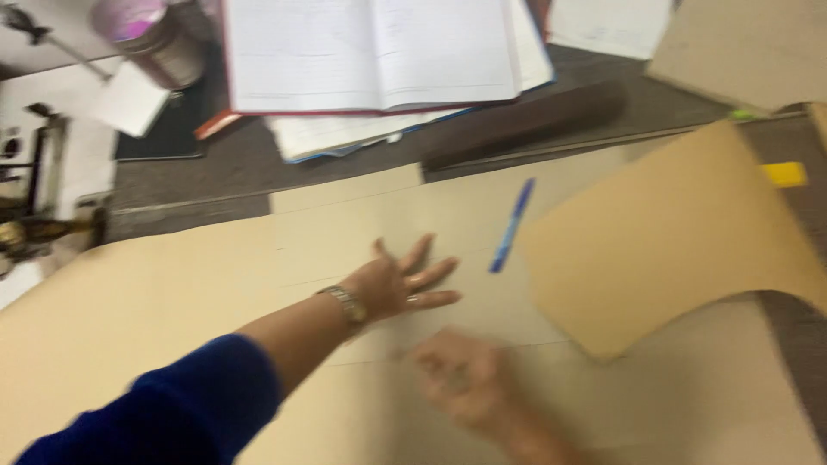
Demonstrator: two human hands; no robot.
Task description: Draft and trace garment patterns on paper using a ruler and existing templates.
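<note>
Left hand (398,282) open, flat on brown paper sheet (172,301) | right hand (465,379) blurred, grip unclear | blue pen (512,226) at 1 o'clock of left hand, near

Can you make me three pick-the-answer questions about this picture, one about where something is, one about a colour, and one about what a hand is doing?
1. Where does the pen lie?
A on the brown paper
B on the open book
C in a hand

2. What colour is the sleeve?
A red
B blue
C green

3. How is the left hand?
A in a fist
B holding the pen
C flat, fingers spread

Answers: 1 A, the brown paper lies under it. 2 B, the sleeve is dark blue. 3 C, the palm presses flat on the paper; the right hand is blurred.
</note>
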